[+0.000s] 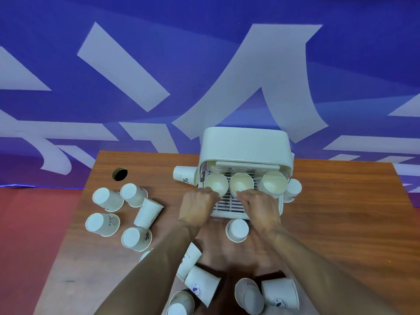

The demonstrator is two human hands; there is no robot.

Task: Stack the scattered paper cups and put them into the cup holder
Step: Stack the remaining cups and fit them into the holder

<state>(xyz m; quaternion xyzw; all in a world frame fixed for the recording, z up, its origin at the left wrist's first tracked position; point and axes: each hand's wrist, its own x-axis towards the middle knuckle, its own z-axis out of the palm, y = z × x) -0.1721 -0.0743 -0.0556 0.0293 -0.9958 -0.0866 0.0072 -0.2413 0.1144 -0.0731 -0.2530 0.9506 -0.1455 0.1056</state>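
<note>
- Head view: the left hand (pixel 197 205) pinched the near rim of the left cup (pixel 216 183), which stood upright in the cup holder (pixel 245 144) — the right hand (pixel 259 204) pinched the middle cup (pixel 241 181) likewise.
- On the table (pixel 341 223), loose cups (pixel 106 198) lay scattered around the holder.

**Count log**

Cream plastic cup holder (pixel 245 144), far centre: 1. White paper cups (pixel 216 184) standing in it: 3 spots, rightmost a stack. Loose on the brown wooden table (pixel 341 223): roughly 14, one half hidden. Dark round hole (pixel 120 174), far left: 1.
</note>
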